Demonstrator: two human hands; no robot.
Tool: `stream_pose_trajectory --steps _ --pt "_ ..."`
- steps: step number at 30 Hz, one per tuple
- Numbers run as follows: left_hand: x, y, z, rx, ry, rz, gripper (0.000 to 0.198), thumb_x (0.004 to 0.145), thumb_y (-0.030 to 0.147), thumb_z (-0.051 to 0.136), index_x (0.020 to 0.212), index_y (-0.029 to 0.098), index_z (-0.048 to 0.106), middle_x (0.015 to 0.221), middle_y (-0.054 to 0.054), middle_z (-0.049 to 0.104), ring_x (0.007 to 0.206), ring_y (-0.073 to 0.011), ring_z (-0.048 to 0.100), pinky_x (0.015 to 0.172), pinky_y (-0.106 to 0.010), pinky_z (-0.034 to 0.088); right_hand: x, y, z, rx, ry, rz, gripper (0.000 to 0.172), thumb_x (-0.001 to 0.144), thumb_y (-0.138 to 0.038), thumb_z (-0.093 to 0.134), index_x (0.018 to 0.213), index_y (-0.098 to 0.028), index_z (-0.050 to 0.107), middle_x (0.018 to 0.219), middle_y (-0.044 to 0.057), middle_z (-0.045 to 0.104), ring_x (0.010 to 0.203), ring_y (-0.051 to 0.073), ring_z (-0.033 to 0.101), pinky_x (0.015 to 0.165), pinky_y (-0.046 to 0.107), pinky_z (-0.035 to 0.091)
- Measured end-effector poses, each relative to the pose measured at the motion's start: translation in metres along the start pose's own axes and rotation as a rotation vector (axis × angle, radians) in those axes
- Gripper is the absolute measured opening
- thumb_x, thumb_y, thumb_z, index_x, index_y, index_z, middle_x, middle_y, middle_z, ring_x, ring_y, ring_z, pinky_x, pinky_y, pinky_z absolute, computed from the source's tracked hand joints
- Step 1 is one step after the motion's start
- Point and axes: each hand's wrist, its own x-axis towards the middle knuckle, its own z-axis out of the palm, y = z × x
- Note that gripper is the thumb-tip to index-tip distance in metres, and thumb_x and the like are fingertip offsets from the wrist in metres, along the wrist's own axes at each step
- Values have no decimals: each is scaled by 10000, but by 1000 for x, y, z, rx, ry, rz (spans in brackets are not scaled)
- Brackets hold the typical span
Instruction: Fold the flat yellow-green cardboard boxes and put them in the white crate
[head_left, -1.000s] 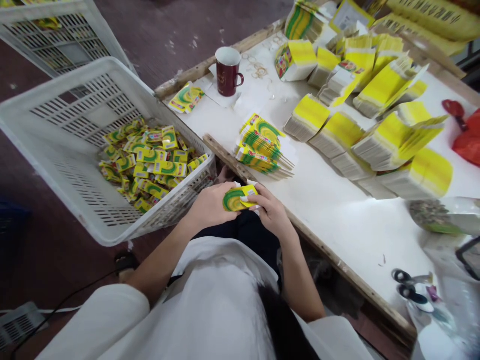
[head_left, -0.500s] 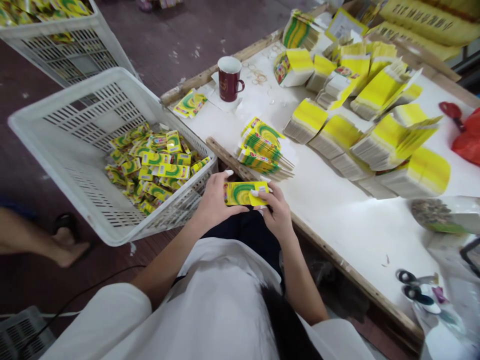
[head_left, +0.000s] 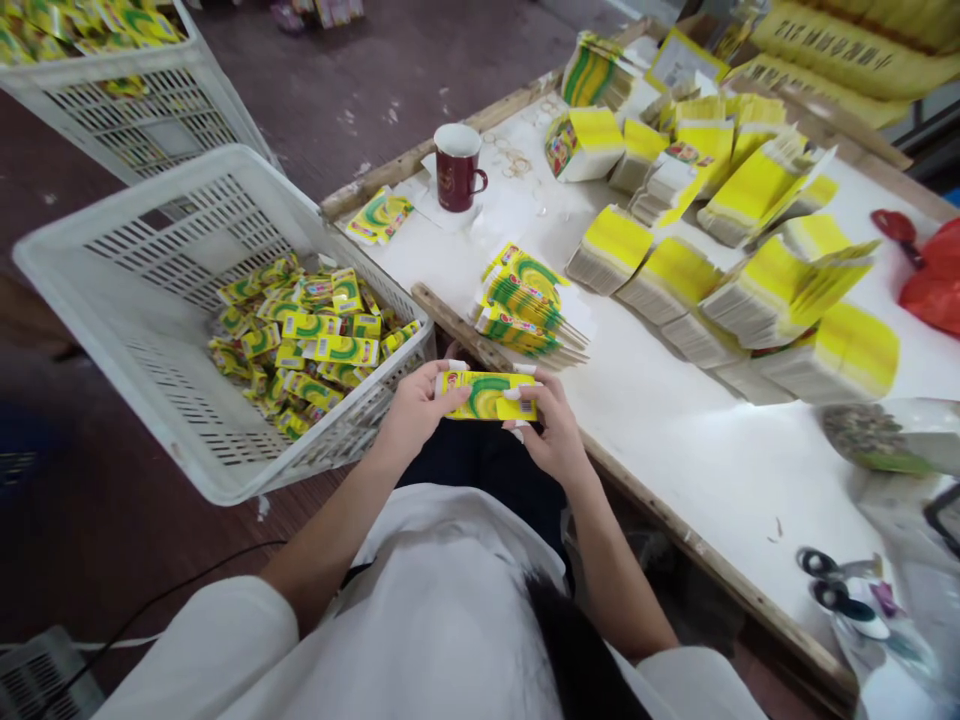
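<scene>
Over my lap, at the table's front edge, I hold a yellow and green printed card packet [head_left: 484, 394] level between both hands. My left hand [head_left: 412, 408] pinches its left end, thumb lying on the printed face. At the other end my right hand [head_left: 553, 420] has fingers on the top and thumb below, beside a yellow flap with a barcode. Just beyond, a fanned pile of similar flat cards [head_left: 525, 290] lies on the white table [head_left: 697, 470]. To the left, a white plastic crate [head_left: 247, 475] holds many small packets [head_left: 322, 345] with the same print.
A dark red mug [head_left: 456, 170] stands near the table's wooden edge. Stacks of yellow cards [head_left: 615, 240] fill the far right. Scissors [head_left: 825, 575] lie at the near right, below a bag of seeds [head_left: 862, 435]. A second filled crate [head_left: 157, 110] stands behind the first.
My left hand has closed on the packet's left end, its thumb now on the printed face. The bare leg and foot at the left have gone out of view.
</scene>
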Motion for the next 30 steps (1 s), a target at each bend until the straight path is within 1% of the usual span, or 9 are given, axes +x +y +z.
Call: stream_pose_trajectory --steps 3,6,9,11,14,16,19,25,30 --pt "-4 -5 7 5 -32 2 490 656 378 849 1044 170 635 823 -8 743 733 -168 705 765 -316 575 2 -2 8 77 67 66 534 924 -331 577 1400 -251 350 1409 162 426 1342 307 461 1074 523 459" --pt "-7 -8 10 8 -11 3 469 703 398 808 1072 179 619 863 -21 738 773 -183 706 811 -352 571 3 -3 19 58 49 77 535 941 -332 538 1425 -235 331 1466 164 378 1423 317 359 1150 558 361" --pt "-6 -1 -6 154 56 67 438 719 405 771 1064 183 620 870 -25 717 782 -197 690 808 -378 567 3 -3 22 99 23 73 667 898 -356 619 1461 -232 283 1471 174 390 1376 319 431 1124 548 403" --pt "-2 12 -34 362 261 222 383 729 406 740 1022 185 630 894 -31 686 806 -207 666 827 -403 553 5 -1 13 113 64 86 694 871 -361 659 1454 -238 303 1433 168 452 1275 298 537 1053 509 486" --pt "4 33 -91 717 768 512 332 709 380 730 958 179 643 1005 -70 604 1050 -279 586 1015 -490 446 18 1 -15 9 246 126 404 898 -318 598 1284 -236 509 1211 108 628 1056 238 655 967 456 543" --pt "7 40 -123 926 892 607 452 638 365 795 1013 165 639 1208 -120 511 1246 -343 460 1114 -519 341 34 2 -37 -127 369 148 240 904 -285 559 1130 -218 601 1058 79 682 943 218 679 921 431 554" --pt "9 36 -138 937 847 604 500 683 403 775 1092 172 605 1261 -125 476 1252 -328 458 1082 -516 384 65 5 -59 -336 439 164 208 871 -279 572 1044 -188 643 1008 97 697 909 235 669 854 415 552" --pt "12 4 -92 593 499 406 413 724 456 716 1043 207 631 1085 -64 601 1027 -225 611 853 -364 548 118 25 -50 -634 294 340 207 821 -330 627 942 -169 673 962 149 669 961 310 596 905 480 471" --pt "27 -3 -98 808 327 398 353 827 450 613 1080 203 609 1090 -81 650 979 -221 651 843 -376 561 124 42 -44 -653 212 387 221 776 -381 671 860 -183 618 890 122 631 897 299 570 847 447 462"
